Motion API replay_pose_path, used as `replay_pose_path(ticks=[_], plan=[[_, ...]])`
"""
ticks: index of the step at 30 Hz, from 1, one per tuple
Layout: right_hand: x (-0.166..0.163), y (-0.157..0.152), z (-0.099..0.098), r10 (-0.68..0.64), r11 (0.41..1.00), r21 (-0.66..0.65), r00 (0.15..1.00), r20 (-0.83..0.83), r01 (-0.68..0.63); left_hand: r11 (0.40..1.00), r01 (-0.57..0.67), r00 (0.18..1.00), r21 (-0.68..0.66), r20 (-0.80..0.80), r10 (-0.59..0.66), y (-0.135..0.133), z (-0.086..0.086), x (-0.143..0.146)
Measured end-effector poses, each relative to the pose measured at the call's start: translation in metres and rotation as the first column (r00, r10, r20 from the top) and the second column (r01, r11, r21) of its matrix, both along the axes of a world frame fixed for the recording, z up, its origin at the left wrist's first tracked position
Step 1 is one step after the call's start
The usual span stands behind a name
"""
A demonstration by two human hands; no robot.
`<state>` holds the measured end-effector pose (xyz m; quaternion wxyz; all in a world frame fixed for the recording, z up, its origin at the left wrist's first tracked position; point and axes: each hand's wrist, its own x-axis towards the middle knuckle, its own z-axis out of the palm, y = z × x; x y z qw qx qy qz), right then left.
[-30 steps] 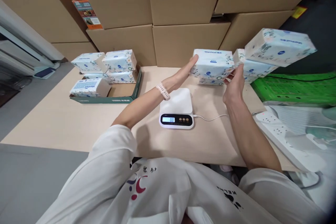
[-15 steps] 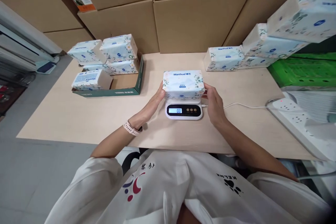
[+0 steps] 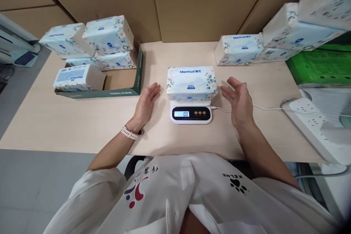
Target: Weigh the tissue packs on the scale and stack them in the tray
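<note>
A pack of tissues (image 3: 191, 83) in pale blue floral wrap rests on top of a white digital scale (image 3: 175, 120), whose lit display reads 0.0. To the left of the pack, my left hand (image 3: 146, 105) is held apart from it, fingers stretched out and holding nothing. On the other side my right hand (image 3: 239, 101) is also open and empty, its fingertips a short way from the pack. A white cable (image 3: 221, 109) runs from the scale's right side, passing behind my right hand.
At left, a green-edged cardboard tray (image 3: 120, 91) holds several tissue packs. More packs (image 3: 240, 49) are stacked at the back right, beside a green crate (image 3: 320, 65). A white power strip (image 3: 309, 120) lies at the right. Large cardboard boxes (image 3: 203, 7) stand behind the table.
Both hands have let go of the tissue pack and moved outward, away from its sides. The pack stays on the scale, and the display still reads 0.0. The camera view has shifted slightly.
</note>
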<state>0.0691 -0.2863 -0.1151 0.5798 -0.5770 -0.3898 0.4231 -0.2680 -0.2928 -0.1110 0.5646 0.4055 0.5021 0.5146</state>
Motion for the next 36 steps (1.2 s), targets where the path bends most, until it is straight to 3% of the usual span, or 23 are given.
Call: replay_pose_path(ticks=[4,15,36], plan=[[-0.003,-0.002,-0.002,0.049,0.999,-0.013,0.998,-0.048,-0.050,1.000,0.002,1.000,-0.014,0.009,-0.002,-0.002,0.004,0.003],[-0.001,-0.010,0.003,0.120,0.993,-0.014,0.992,0.030,-0.120,0.999,0.002,1.000,-0.032,0.006,-0.002,-0.001,0.004,0.000],[0.004,-0.004,0.000,0.053,0.998,0.015,0.997,0.049,-0.054,1.000,-0.002,1.000,-0.015,-0.001,0.002,-0.001,0.001,-0.001]])
